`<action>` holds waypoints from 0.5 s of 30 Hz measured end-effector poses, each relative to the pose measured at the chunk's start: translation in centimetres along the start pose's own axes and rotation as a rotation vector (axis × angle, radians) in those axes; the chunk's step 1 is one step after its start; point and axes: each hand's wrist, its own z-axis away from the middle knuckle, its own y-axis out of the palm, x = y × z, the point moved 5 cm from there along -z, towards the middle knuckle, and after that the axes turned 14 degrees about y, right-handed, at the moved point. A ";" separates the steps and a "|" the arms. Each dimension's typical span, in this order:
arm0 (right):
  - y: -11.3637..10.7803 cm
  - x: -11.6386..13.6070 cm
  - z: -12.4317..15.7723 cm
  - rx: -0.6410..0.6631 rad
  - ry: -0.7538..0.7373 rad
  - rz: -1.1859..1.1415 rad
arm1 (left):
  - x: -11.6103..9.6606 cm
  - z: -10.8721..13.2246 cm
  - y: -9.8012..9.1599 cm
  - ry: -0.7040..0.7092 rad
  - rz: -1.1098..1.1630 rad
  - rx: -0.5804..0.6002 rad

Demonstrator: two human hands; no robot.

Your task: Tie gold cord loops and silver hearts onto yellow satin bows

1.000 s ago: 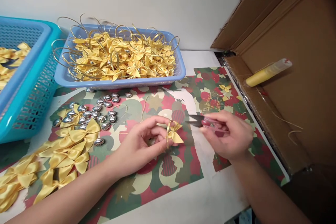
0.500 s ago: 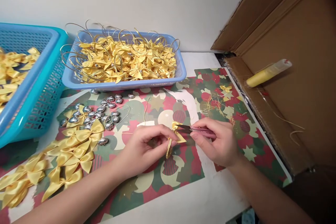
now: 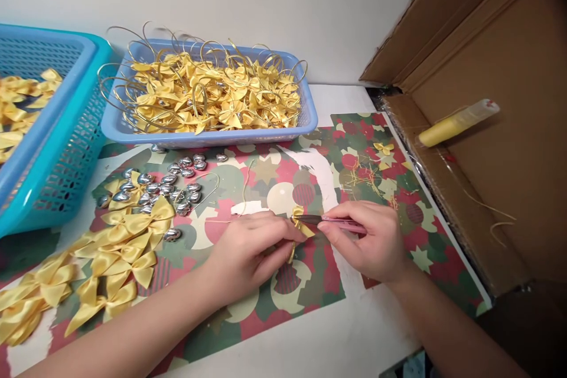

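Observation:
My left hand [image 3: 252,245] pinches a small yellow satin bow [image 3: 306,229] with a coil of gold cord [image 3: 291,255] hanging below its fingertips. In my right hand [image 3: 374,239] is a pair of pink-handled thread snips [image 3: 348,224]. The dark blades point left and meet the bow's knot, close to my left fingertips. The blades look pressed together; whether thread lies between them is too small to tell. To the left of my hands lie several silver heart-like beads [image 3: 172,234] and a spread of loose yellow bows [image 3: 121,257].
A blue basket [image 3: 212,140] full of bows with gold loops stands at the back. Stacked blue and turquoise baskets [image 3: 84,124] are on the left. Thread scraps [image 3: 365,177] and a small bow [image 3: 383,148] lie on the right, beside a cardboard wall [image 3: 496,189] with a yellow thread spool [image 3: 456,124].
My left hand has turned over somewhat, so the gold coil shows less. The snips' blades have come together and moved slightly left against the bow. The view has shifted slightly.

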 end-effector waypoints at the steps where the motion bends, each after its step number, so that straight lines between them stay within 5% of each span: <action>1: 0.0 0.0 0.0 0.000 -0.001 0.001 | 0.0 0.0 0.0 -0.003 -0.001 0.004; 7: -0.7 -1.1 -0.4 -0.040 0.092 -0.036 | 0.6 0.6 0.3 -0.096 0.094 -0.001; 11: -0.8 -2.7 -0.7 -0.068 0.241 -0.031 | 1.4 1.2 0.4 -0.250 0.301 -0.103; 15: 0.0 -2.0 -0.5 0.053 0.152 -0.114 | 1.5 1.2 0.3 -0.242 0.326 -0.115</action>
